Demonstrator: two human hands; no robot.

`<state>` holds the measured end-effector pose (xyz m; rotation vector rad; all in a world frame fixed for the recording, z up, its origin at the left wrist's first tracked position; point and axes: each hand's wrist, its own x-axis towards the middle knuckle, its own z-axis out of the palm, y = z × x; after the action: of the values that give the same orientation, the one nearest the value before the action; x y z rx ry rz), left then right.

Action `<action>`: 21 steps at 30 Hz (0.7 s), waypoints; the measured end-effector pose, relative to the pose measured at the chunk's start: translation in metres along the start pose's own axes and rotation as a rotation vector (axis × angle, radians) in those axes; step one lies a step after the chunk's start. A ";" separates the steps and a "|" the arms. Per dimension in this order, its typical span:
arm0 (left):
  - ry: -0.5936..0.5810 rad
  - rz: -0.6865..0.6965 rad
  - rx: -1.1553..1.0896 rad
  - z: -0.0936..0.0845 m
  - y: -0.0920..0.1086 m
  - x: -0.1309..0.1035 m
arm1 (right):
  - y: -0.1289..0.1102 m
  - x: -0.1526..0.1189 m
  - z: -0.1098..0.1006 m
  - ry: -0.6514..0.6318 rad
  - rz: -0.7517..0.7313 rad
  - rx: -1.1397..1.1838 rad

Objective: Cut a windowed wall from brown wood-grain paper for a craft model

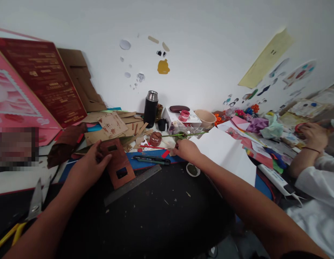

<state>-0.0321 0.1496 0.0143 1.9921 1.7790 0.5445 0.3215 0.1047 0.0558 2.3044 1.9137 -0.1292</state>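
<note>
My left hand [90,162] grips the upper left edge of a brown-painted cardboard panel [117,160] with two rectangular cut-outs. The panel is tilted over a metal ruler [131,185] on the black tabletop. Farther right, my right hand [188,149] is closed, its fingertips drawn together beside small red and tan scraps [165,154]. What those fingers hold, if anything, I cannot make out. Between the hands lie a dark utility knife [152,159] and a jar of brown paint [155,139]. A small round lid with dark contents [193,169] sits below my right wrist.
Yellow-handled scissors [34,207] lie at the left by my forearm. A black thermos [151,109], a white box [180,122] and cardboard scraps [113,124] stand along the wall. White paper [226,154] and a power strip [274,180] are at right, near another person's hand [314,136].
</note>
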 end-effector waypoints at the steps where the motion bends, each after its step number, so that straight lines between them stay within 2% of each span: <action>1: 0.004 -0.001 0.033 -0.001 0.000 0.000 | 0.003 -0.005 0.000 -0.004 0.001 0.016; 4: 0.015 -0.011 0.101 -0.003 0.002 -0.001 | 0.015 -0.021 0.001 -0.028 0.001 0.073; 10: 0.027 -0.035 0.062 -0.010 0.013 -0.006 | 0.043 -0.055 0.003 -0.085 0.000 0.249; 18: 0.131 -0.036 -0.009 -0.015 0.022 -0.014 | 0.070 -0.112 0.003 -0.274 0.062 0.589; 19: 0.140 -0.028 -0.026 -0.016 0.023 -0.015 | 0.070 -0.119 0.003 -0.310 0.057 0.646; 21: 0.149 -0.011 -0.095 -0.018 0.027 -0.018 | 0.065 -0.131 0.001 -0.386 0.070 0.905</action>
<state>-0.0214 0.1302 0.0435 1.9197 1.8131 0.7773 0.3612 -0.0345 0.0795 2.5070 1.7522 -1.5821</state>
